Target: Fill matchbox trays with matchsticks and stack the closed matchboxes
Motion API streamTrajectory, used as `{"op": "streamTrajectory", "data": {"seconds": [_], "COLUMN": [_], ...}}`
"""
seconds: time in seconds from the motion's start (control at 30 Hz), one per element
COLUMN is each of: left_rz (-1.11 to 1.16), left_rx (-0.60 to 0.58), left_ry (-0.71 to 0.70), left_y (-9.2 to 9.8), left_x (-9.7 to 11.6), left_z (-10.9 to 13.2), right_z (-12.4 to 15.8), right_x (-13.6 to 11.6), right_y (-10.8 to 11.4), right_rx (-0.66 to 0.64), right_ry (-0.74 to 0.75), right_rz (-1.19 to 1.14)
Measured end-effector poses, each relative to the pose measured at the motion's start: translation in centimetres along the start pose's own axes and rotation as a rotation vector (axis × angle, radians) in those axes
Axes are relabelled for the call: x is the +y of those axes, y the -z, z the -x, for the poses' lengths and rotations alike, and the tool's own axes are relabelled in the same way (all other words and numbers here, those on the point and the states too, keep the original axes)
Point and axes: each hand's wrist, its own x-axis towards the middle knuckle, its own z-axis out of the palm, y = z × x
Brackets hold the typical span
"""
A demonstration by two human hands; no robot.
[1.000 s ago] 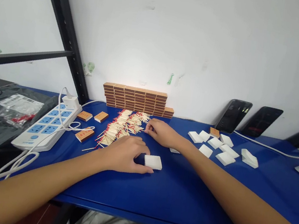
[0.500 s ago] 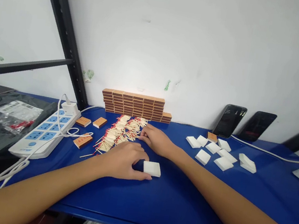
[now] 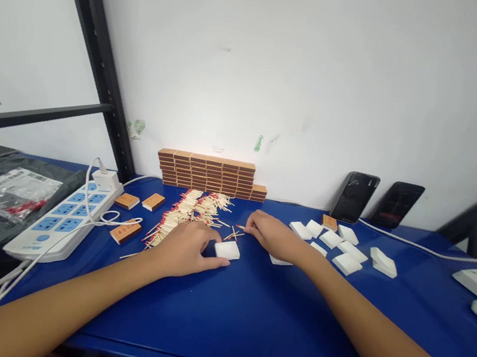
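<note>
My left hand (image 3: pixel 188 248) holds a small white matchbox tray (image 3: pixel 227 250) between thumb and fingers, low over the blue table or resting on it. My right hand (image 3: pixel 272 234) is closed in a pinch on a match (image 3: pixel 240 227) just beyond that tray. A few loose matches (image 3: pixel 233 235) lie between the two hands. Left of them spreads a large heap of red-tipped matches (image 3: pixel 178 217), partly behind my left hand. Another white piece (image 3: pixel 280 261) shows partly from under my right hand.
Matchboxes stand stacked like a low wall (image 3: pixel 207 173) at the back. Several white trays (image 3: pixel 347 250) lie to the right, before two phones (image 3: pixel 354 197) leaning on the wall. Loose orange matchboxes (image 3: pixel 125 232) and a power strip (image 3: pixel 63 217) with white cables are on the left.
My right hand has drawn back from the heap to the right, and a few loose matches now show beside it. My left hand and its tray have shifted slightly away and left. The view has shifted slightly.
</note>
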Motion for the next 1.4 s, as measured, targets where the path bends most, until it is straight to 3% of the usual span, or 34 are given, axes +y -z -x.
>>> {"op": "streamTrajectory", "data": {"seconds": [0.23, 0.47, 0.57, 0.9, 1.03, 1.17, 1.3, 1.4], "left_rz": [0.009, 0.016, 0.006, 0.029, 0.07, 0.1, 0.104, 0.101], "left_rx": [0.02, 0.018, 0.032, 0.09, 0.069, 0.031, 0.029, 0.028], "left_ry": [-0.019, -0.039, -0.061, -0.104, -0.145, -0.167, -0.192, -0.185], "left_y": [0.2, 0.3, 0.4, 0.2, 0.4, 0.6, 0.7, 0.7], "left_x": [-0.3, -0.5, -0.5, -0.8, -0.5, -0.1, 0.2, 0.2], "left_z": [0.0, -0.2, -0.2, -0.1, -0.1, -0.1, -0.1, -0.1], "right_z": [0.1, 1.4, 1.8, 2.4, 1.6, 0.7, 0.2, 0.1], "right_x": [0.1, -2.6, -3.8, -5.7, -5.1, -2.8, -0.5, -0.3], "right_y": [0.8, 2.3, 2.4, 1.7, 1.5, 1.2, 0.4, -0.2], "right_rx": [0.024, -0.095, -0.124, -0.153, -0.085, 0.122, 0.075, 0.046], "right_ry": [0.008, 0.079, 0.158, 0.166, 0.182, 0.005, -0.042, 0.001], "right_rz": [-0.038, -0.135, -0.16, -0.08, -0.185, -0.147, -0.11, -0.125]}}
